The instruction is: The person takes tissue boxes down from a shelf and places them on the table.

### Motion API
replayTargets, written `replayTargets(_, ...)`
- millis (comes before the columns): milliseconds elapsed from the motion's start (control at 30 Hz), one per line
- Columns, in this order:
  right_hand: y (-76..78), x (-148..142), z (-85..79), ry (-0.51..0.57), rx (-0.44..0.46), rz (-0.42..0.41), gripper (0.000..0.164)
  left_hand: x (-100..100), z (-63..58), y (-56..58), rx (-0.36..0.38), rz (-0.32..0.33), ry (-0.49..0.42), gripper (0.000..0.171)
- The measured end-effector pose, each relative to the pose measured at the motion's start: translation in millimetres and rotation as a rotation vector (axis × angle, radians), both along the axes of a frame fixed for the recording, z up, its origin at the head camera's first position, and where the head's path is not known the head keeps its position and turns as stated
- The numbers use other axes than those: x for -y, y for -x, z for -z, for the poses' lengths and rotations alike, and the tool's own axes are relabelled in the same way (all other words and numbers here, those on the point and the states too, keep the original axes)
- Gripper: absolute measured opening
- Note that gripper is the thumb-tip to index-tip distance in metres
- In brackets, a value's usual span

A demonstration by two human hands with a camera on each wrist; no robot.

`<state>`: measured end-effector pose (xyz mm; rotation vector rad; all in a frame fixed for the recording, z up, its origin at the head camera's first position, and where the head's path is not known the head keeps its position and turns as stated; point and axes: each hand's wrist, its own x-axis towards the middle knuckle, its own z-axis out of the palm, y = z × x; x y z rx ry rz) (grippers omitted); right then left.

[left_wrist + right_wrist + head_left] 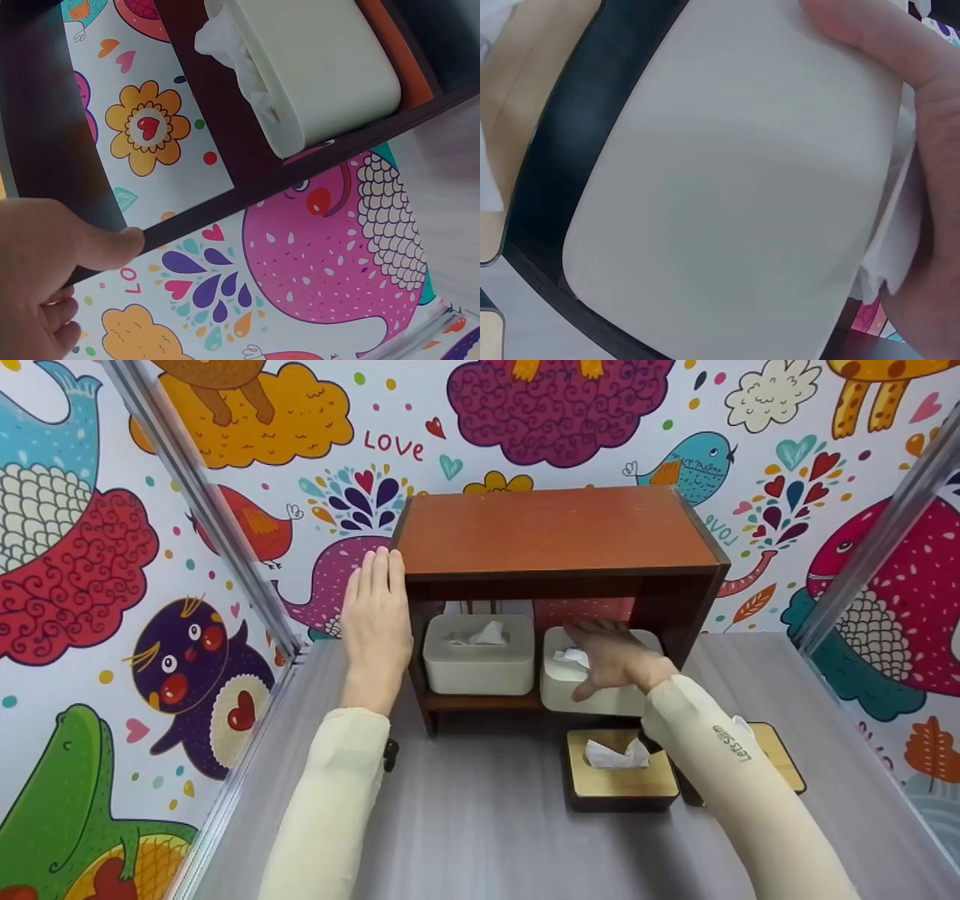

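A reddish-brown shelf unit (551, 529) stands against the back wall. At its left side, my left hand (377, 619) holds the side panel, fingers straight along the outside; in the left wrist view the thumb (112, 247) lies over the dark front edge. My right hand (611, 660) spans the top of a cream tissue box (596, 697) in the right half of the shelf and grips it, the thumb on the near face. That box sticks out past the shelf's front edge. Beside it, a matching cream tissue box (480, 671) sits on the left half of the shelf.
In front of the shelf, a wood-topped, dark-sided tissue box (622, 780) rests on the grey table (480, 825). A similar tissue box (780, 754) stands to its right, partly behind my right sleeve. Patterned walls with metal frame posts (202, 495) flank the table.
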<state>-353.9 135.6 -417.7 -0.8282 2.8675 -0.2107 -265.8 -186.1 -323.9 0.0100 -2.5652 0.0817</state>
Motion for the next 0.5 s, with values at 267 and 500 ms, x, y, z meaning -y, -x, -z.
replayTargets(267, -8.3, -4, -2.0, -0.001, -0.073, -0.050, 0.119, 1, -0.2, -0.1, 0.007, 0.002, -0.010, 0.078)
replayTargets(500, -19.2, -5, -7.4, -0.046, -0.134, -0.097, 0.117, 0, -0.8, -0.4, 0.023, 0.000, 0.002, 0.080)
